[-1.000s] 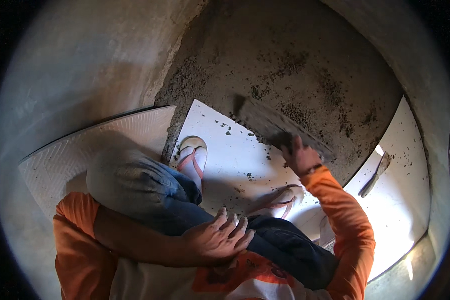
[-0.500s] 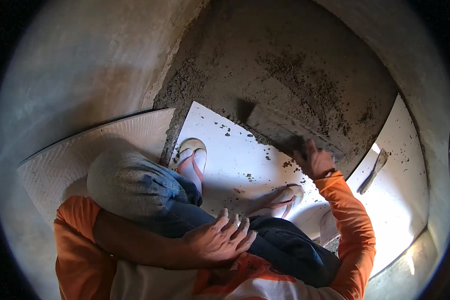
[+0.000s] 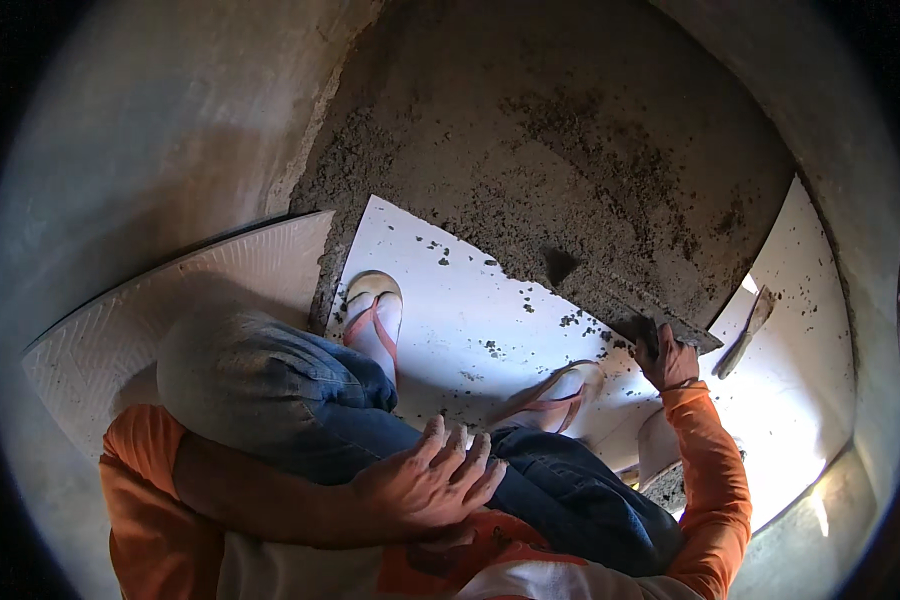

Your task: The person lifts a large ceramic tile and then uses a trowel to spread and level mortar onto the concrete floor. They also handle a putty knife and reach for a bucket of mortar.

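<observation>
My right hand [image 3: 672, 360] is closed around the handle of a plastering trowel [image 3: 638, 302]. The trowel's long blade lies on the grey mortar bed [image 3: 450, 120], along the edge of a white tile [image 3: 440, 280], and mortar smears make it hard to tell from the bed. Over my thigh my left hand [image 3: 425, 485] rests with its fingers slightly spread, holding nothing. Loose, darker crumbs of mortar lie on the bed ahead of the trowel. More crumbs are scattered over the white tile.
My sandalled feet stand on the white tile. At right, a small pointed trowel [image 3: 748, 335] lies on another white tile [image 3: 810, 270]. A ribbed tile, back side showing [image 3: 240, 265], lies at left under my knee. Smooth grey walls [image 3: 150, 140] curve around both sides.
My right hand has drawn the trowel to the right and slightly nearer to me along the tile's edge. My left hand has stayed over my thigh.
</observation>
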The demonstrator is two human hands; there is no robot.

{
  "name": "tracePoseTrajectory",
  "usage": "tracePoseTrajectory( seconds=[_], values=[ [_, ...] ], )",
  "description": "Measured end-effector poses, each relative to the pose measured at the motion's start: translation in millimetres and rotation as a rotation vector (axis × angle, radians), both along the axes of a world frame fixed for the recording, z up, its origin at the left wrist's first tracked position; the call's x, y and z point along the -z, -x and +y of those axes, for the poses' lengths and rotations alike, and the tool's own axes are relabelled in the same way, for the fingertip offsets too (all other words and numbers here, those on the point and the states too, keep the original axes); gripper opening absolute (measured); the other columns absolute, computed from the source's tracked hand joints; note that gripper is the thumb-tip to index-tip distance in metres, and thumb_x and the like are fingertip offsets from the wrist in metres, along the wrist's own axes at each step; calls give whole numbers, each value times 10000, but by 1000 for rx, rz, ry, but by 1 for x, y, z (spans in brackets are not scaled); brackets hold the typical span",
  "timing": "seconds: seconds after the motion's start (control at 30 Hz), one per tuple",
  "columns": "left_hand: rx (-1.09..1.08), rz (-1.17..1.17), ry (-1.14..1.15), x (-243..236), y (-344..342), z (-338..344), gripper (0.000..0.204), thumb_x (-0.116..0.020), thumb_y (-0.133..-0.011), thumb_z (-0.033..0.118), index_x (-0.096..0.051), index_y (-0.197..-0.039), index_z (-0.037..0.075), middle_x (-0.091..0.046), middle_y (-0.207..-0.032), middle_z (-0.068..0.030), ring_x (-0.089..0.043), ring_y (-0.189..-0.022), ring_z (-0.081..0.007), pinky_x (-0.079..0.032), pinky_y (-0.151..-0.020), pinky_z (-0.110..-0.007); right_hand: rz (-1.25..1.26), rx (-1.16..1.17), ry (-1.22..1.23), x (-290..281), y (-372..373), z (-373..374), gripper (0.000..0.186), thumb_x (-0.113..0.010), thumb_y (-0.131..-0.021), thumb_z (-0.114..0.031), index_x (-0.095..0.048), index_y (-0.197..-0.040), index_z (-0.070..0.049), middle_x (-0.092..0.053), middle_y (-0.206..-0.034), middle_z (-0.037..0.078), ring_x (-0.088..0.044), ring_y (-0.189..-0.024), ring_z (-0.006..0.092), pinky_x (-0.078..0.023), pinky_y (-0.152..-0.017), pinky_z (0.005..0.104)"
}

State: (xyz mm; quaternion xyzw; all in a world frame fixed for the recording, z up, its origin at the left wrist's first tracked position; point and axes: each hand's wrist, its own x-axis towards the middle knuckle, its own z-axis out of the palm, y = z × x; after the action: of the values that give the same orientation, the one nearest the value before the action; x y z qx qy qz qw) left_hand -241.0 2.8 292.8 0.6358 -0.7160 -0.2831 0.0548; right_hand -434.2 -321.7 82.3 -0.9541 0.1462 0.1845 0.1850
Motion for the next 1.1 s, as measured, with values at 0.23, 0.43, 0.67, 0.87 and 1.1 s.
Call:
tracePoseTrajectory(
  seconds=[0.23, 0.43, 0.67, 0.87, 1.1],
  values=[
    [26, 12, -29, -2, 0, 2, 604, -357, -882, 462, -472, -1240, -11, -533, -1147, -249, -527, -1007, -350, -409, -860, -542, 150, 62, -24, 0, -18, 23, 364, -619, -780, -350, -494, -975, -69, -601, -639, 240, -606, -582, 436, -509, -525, 507],
    [83, -3, -41, -2, 9, 2, 543, -362, -892, 390, -450, -1259, -1, -524, -1163, -244, -518, -1014, -347, -405, -861, -543, 164, -5, -104, 5, -88, 69, 481, -527, -840, -446, -381, -1110, -76, -605, -674, 268, -602, -614, 458, -503, -547, 535],
    [150, -55, -131, -10, 11, -2, 468, -400, -898, 323, -430, -1308, 100, -517, -1237, -184, -549, -1052, -315, -421, -906, -505, 243, 151, -107, 10, -210, 57, 639, -449, -869, -495, -382, -1278, -9, -614, -842, 310, -613, -805, 454, -513, -733, 495],
    [66, -39, -39, -2, 9, 8, 507, -368, -883, 333, -454, -1264, 9, -515, -1179, -245, -507, -1032, -351, -397, -879, -530, 109, -22, -58, 0, -139, 40, 486, -515, -855, -422, -468, -1128, -22, -607, -744, 287, -599, -677, 474, -509, -586, 510],
    [138, -61, -106, -7, -1, 0, 461, -397, -898, 312, -416, -1304, 92, -506, -1235, -198, -544, -1031, -314, -421, -904, -508, 207, -16, -73, 17, -113, 78, 485, -508, -857, -431, -440, -1139, -42, -605, -699, 277, -592, -644, 480, -503, -577, 520]
  ],
)
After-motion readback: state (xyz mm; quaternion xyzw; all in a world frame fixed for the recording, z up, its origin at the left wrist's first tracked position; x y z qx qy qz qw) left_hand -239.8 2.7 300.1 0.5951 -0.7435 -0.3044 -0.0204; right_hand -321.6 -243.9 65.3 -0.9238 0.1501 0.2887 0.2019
